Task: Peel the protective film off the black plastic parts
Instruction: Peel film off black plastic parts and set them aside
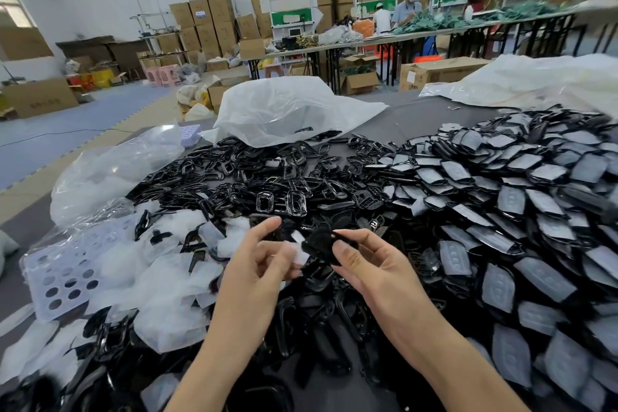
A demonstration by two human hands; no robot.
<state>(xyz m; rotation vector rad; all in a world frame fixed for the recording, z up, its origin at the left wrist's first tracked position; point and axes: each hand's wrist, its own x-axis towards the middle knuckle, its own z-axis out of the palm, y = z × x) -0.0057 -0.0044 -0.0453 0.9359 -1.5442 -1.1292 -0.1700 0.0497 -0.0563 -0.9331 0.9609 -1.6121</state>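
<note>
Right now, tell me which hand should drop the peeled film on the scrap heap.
Left. The left hand pinches the film, and the pile of peeled film lies on its side. The right hand holds the black part.

Both bare forearms enter from the bottom edge and converge toward the black part (320, 242), the reference point. The left hand (257, 264) sits just left of the part, palm turned inward, index finger extended upward, thumb and remaining fingers pinching the clear film (298, 249) at the part's left edge. The right hand (369, 264) sits just right of the part, thumb and fingertips clamped on it, wrist slightly bent.
</note>
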